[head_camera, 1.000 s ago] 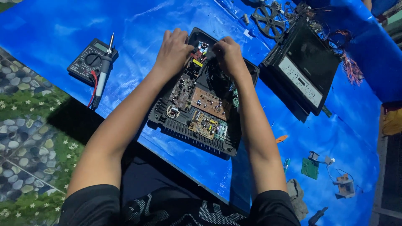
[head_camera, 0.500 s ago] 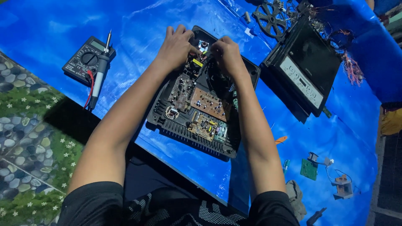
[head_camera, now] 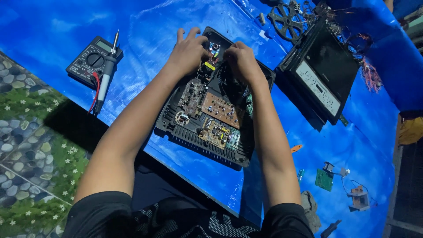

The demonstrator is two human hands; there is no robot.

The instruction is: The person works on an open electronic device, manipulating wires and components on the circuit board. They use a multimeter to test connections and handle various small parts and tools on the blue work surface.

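- Hardly anything had moved since the earlier frame: both hands stayed at the far end of the open black casing (head_camera: 207,145), and the view had only drifted a little.
- The left hand (head_camera: 187,53) lay on the casing's far left corner, fingers spread loosely and bent down onto the parts; whether it pinched anything could not be told.
- The right hand (head_camera: 241,61) was curled narrow just beside it, fingers tucked into the dark wiring, their hold hidden.
- The casing lay tilted on the blue sheet (head_camera: 53,26), its ribbed near edge close to the sheet's edge by the person's lap.
- Inside were brown circuit boards (head_camera: 222,110) crowded with small parts.
- To the right, just beside the casing, lay a black panel (head_camera: 324,72) with a pale strip; open sheet lay to the left.
- Well off to the left lay a meter (head_camera: 90,59) with a soldering iron (head_camera: 105,79) across it.
- A small green board (head_camera: 324,180) lay near the right forearm.
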